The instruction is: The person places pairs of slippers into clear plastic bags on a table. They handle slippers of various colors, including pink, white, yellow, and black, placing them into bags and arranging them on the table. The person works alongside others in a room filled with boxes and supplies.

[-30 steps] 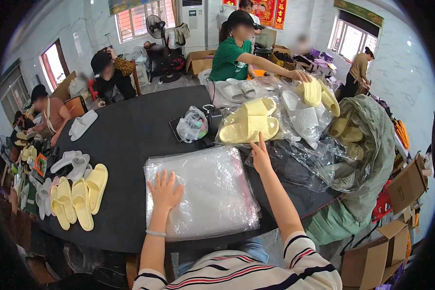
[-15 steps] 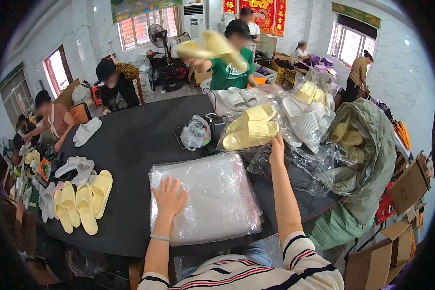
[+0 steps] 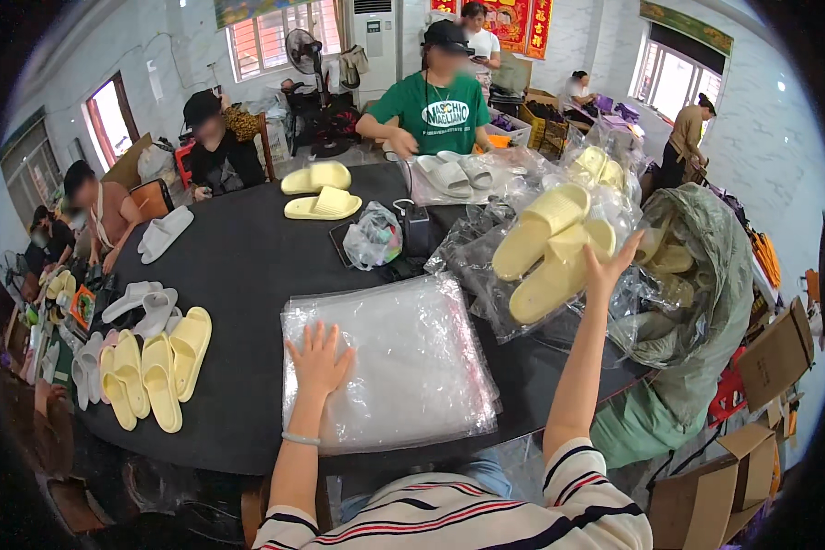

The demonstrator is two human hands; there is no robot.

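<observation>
My left hand (image 3: pixel 317 365) lies flat with spread fingers on a stack of clear plastic bags (image 3: pixel 412 390) at the table's near edge. My right hand (image 3: pixel 607 268) reaches out to the right, its fingers spread. Beside its thumb and fingers is a pair of pale yellow slippers (image 3: pixel 545 240), tilted above the clear plastic heap; whether the hand touches them I cannot tell. More bagged slippers lie behind: a yellow pair (image 3: pixel 596 168) and a grey pair (image 3: pixel 456 174).
Yellow slippers (image 3: pixel 162 378) and grey slippers (image 3: pixel 142 302) stand at the table's left. Another yellow pair (image 3: pixel 323 191) lies at the far side, before a person in a green shirt (image 3: pixel 437 115). A large grey-green sack (image 3: pixel 706 247) of slippers bulges at the right.
The bagged yellow slippers beside my right hand have moved right and nearer, and that hand has opened. The person opposite has put a yellow pair on the table. My left hand stays.
</observation>
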